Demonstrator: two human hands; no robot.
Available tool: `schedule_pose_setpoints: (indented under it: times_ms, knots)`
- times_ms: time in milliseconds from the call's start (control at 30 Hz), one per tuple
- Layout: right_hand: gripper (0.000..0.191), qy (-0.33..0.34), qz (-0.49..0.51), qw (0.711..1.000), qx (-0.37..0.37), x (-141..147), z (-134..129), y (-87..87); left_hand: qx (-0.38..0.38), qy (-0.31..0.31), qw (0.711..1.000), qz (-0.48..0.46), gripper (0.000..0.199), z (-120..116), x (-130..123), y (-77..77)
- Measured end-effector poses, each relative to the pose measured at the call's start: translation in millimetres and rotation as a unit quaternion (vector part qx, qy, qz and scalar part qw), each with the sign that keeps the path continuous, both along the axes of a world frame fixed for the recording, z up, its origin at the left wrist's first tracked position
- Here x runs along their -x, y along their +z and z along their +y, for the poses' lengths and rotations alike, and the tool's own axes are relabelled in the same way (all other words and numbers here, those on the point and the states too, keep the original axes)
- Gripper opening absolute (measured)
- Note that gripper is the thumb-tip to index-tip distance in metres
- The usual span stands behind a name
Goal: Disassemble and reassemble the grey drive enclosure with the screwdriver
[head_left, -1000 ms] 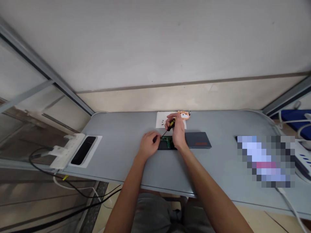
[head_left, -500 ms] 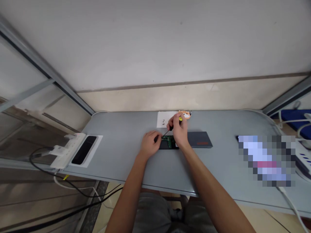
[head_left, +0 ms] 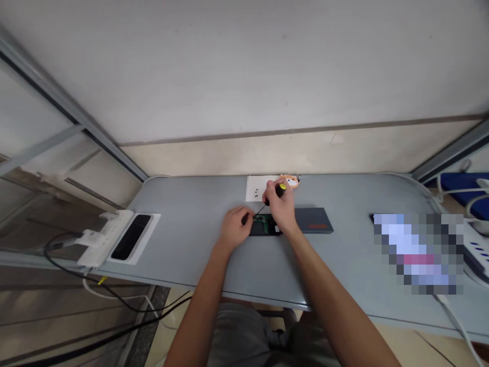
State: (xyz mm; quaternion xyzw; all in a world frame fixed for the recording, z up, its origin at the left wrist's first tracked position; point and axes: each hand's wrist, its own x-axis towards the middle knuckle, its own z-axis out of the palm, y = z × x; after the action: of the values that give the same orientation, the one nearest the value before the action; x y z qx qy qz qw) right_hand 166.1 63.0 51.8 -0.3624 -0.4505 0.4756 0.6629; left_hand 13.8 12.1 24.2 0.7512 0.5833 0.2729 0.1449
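Observation:
My right hand (head_left: 281, 205) is closed round a black screwdriver (head_left: 280, 190) with a yellow end cap. The thin shaft slants down to the left, its tip at the upper left part of a green circuit board (head_left: 266, 224) in a dark case. My left hand (head_left: 236, 226) grips the left end of that case, fingertips close to the tip. A dark grey cover (head_left: 314, 220) lies to the right, partly behind my right wrist. Behind the hands, a white sheet (head_left: 251, 189) bears several small dark screws (head_left: 256, 192).
An orange and white animal-shaped item (head_left: 292, 181) is by the sheet. On the left are a phone (head_left: 132, 237) on white paper and a white power strip (head_left: 103, 237) with cables. A blurred-out device (head_left: 416, 255) lies on the right of the grey table (head_left: 183, 224).
The screwdriver handle has turned and tilted slightly to the left in my right hand, and the fingers have shifted round it. My left hand remains on the case.

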Motion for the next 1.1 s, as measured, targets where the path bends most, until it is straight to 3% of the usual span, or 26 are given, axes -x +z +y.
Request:
schedule_pose_setpoints:
  times_ms: [200,333,500,700,800,900,1000,1100]
  knots:
    - [0.044,-0.017,-0.095,0.995,-0.031,1,-6,5.7,-0.002,0.005,1.000,-0.006,0.021,-2,0,-0.2]
    - [0.055,0.014,-0.046,0.998,0.038,-1,0,0.8,0.005,0.010,1.000,-0.012,0.020,-2,-1,0.4]
    - [0.044,-0.121,-0.129,0.983,0.040,-3,1,-6.7,0.008,0.002,1.000,-0.017,0.021,-1,-1,0.0]
    - [0.032,-0.160,-0.255,0.952,-0.049,-7,-4,-6.8,-0.001,0.010,1.000,-0.015,0.021,-1,-2,-1.2]
    - [0.029,-0.217,-0.300,0.929,-0.020,-9,-7,-5.9,-0.004,0.005,1.000,-0.008,0.022,-1,-2,-0.3]
    - [0.012,-0.270,-0.331,0.904,-0.026,-7,-13,-3.0,-0.010,0.003,1.000,-0.002,0.022,-1,-2,0.3]
    - [0.010,-0.278,-0.331,0.900,-0.053,1,-23,2.4,-0.016,-0.001,1.000,0.000,0.023,1,-1,0.0]
    - [0.016,-0.245,-0.328,0.912,-0.018,10,-33,7.0,-0.019,-0.006,1.000,0.004,0.022,3,0,-0.6]
